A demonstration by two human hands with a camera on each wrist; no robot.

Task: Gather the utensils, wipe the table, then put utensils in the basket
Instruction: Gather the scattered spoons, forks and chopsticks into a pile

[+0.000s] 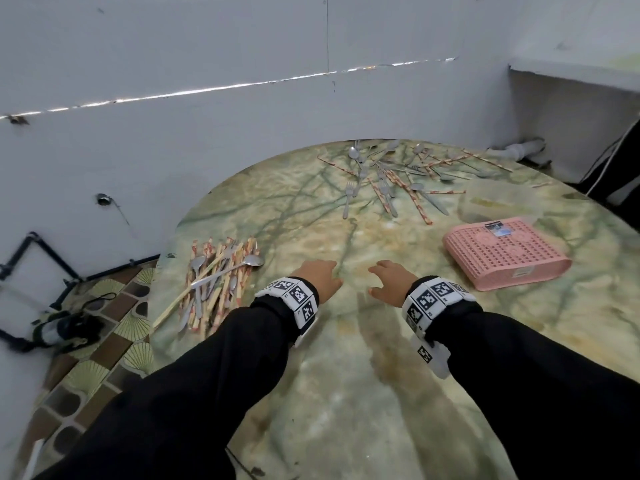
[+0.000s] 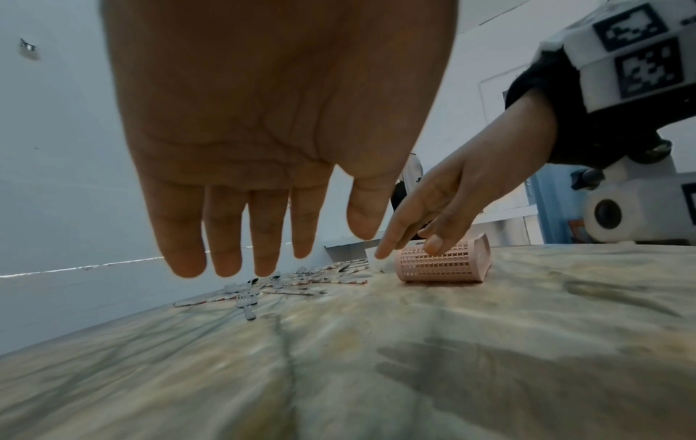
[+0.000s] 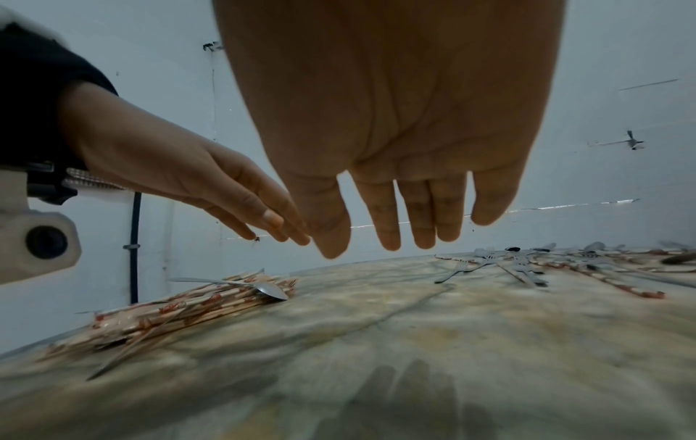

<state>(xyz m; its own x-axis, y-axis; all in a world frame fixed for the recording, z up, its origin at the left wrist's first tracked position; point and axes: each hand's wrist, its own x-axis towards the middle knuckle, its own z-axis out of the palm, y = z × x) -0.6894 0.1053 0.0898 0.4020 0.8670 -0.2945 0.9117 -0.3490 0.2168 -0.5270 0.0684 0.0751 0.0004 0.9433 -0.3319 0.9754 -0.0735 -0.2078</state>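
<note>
Both hands hover a little above the middle of the round marble-patterned table (image 1: 346, 393), palms down, fingers straight, holding nothing. My left hand (image 1: 320, 277) (image 2: 241, 238) is just right of a gathered pile of wrapped chopsticks and spoons (image 1: 218, 282) (image 3: 196, 306). My right hand (image 1: 389, 277) (image 3: 395, 226) is left of a pink plastic basket (image 1: 505, 252) (image 2: 440, 265) that lies upside down. At the table's far side lie scattered forks, spoons and wrapped chopsticks (image 1: 398, 174) (image 2: 286, 282) (image 3: 546, 265).
A clear lidded plastic box (image 1: 495, 202) sits just behind the basket. A pale wall runs close behind the table. Left of the table, on a tiled floor (image 1: 104, 341), lie black pipes and a dark object (image 1: 65, 327).
</note>
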